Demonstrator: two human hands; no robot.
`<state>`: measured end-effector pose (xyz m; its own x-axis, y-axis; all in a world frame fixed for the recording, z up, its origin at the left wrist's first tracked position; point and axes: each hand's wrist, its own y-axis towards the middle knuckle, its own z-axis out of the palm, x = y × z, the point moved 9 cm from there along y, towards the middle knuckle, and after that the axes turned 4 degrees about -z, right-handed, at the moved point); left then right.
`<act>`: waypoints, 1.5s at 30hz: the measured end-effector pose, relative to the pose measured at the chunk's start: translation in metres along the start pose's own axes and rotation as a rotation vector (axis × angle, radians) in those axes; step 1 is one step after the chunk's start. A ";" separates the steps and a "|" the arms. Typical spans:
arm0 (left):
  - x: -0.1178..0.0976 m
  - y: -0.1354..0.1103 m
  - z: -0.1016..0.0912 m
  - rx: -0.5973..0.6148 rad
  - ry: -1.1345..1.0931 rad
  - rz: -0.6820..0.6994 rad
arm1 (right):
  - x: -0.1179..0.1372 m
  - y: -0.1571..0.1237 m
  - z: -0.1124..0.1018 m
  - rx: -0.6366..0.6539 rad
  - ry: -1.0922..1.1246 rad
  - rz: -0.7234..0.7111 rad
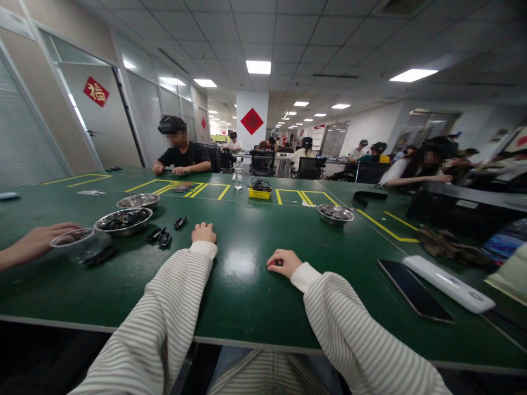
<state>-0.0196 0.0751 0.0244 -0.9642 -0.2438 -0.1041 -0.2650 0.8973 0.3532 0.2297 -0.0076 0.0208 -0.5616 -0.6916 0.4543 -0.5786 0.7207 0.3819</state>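
Observation:
My left hand (203, 233) rests palm down on the green table (242, 307), its fingers apart and holding nothing. Just left of it are small black plastic parts (164, 239), and another black piece (180, 223) sits a little farther back. My right hand (286, 261) lies on the table with its fingers curled round a small red and dark object (275, 263). Most of that object is hidden by the fingers, so its kind does not show. A steel bowl (123, 230) full of black parts stands to the left of my left hand.
Another person's hand (37, 244) touches a clear plastic tub (78, 244) at left. Steel bowls (138, 202) (335, 219), a water bottle (239, 176) and a yellow cable box (259, 193) stand farther back. A phone (414, 291) and white device (448, 282) lie right. A person (183, 156) sits opposite.

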 end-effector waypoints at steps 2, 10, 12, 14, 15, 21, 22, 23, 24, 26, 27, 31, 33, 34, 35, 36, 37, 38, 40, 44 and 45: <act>-0.003 0.000 0.006 0.047 0.020 0.027 | 0.000 0.000 -0.001 -0.006 -0.015 0.000; -0.014 0.002 0.009 0.055 -0.001 0.111 | -0.013 -0.003 0.004 0.031 -0.073 0.122; -0.018 0.002 0.009 0.056 -0.015 0.139 | -0.015 -0.003 0.004 0.029 -0.081 0.136; -0.021 0.001 0.011 0.061 -0.024 0.165 | -0.014 -0.003 0.002 0.021 -0.092 0.130; -0.023 0.001 0.012 0.064 -0.030 0.180 | -0.013 -0.003 0.001 0.017 -0.105 0.129; -0.050 -0.007 0.013 0.081 -0.150 0.417 | -0.017 -0.004 -0.008 -0.036 -0.242 0.195; -0.057 -0.011 0.013 0.092 -0.182 0.475 | -0.017 -0.004 -0.008 -0.045 -0.242 0.200; -0.065 -0.016 0.012 0.103 -0.213 0.532 | -0.017 -0.004 -0.009 -0.053 -0.235 0.204; -0.073 -0.021 0.010 0.114 -0.243 0.587 | -0.018 -0.004 -0.010 -0.062 -0.227 0.212; -0.089 -0.033 0.006 0.134 -0.298 0.683 | -0.018 -0.004 -0.010 -0.071 -0.221 0.222; -0.096 -0.039 0.004 0.141 -0.323 0.725 | -0.018 -0.004 -0.010 -0.069 -0.223 0.229; -0.117 -0.061 -0.008 0.143 -0.399 0.846 | -0.021 -0.005 -0.013 -0.072 -0.275 0.289; -0.124 -0.070 -0.014 0.128 -0.429 0.886 | -0.023 -0.006 -0.015 -0.082 -0.303 0.307; -0.127 -0.074 -0.017 0.120 -0.444 0.906 | -0.024 -0.006 -0.016 -0.091 -0.312 0.316; -0.130 -0.078 -0.019 0.113 -0.460 0.924 | -0.026 -0.006 -0.017 -0.097 -0.319 0.322; -0.132 -0.083 -0.022 0.107 -0.476 0.944 | -0.027 -0.006 -0.017 -0.104 -0.327 0.324; -0.135 -0.087 -0.025 0.105 -0.492 0.965 | -0.027 -0.007 -0.018 -0.111 -0.331 0.322; -0.138 -0.091 -0.027 0.107 -0.506 0.987 | -0.028 -0.006 -0.018 -0.117 -0.328 0.314; -0.143 -0.099 -0.030 0.111 -0.532 1.017 | -0.026 -0.006 -0.017 -0.128 -0.297 0.287; -0.151 -0.109 -0.032 0.135 -0.564 1.042 | -0.022 -0.004 -0.015 -0.150 -0.175 0.244; -0.153 -0.112 -0.032 0.148 -0.567 1.047 | -0.022 -0.004 -0.015 -0.155 -0.145 0.240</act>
<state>0.1578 0.0004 0.0303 -0.5605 0.7932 -0.2380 0.6853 0.6056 0.4045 0.2532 0.0058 0.0212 -0.7559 -0.4928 0.4310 -0.3287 0.8550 0.4011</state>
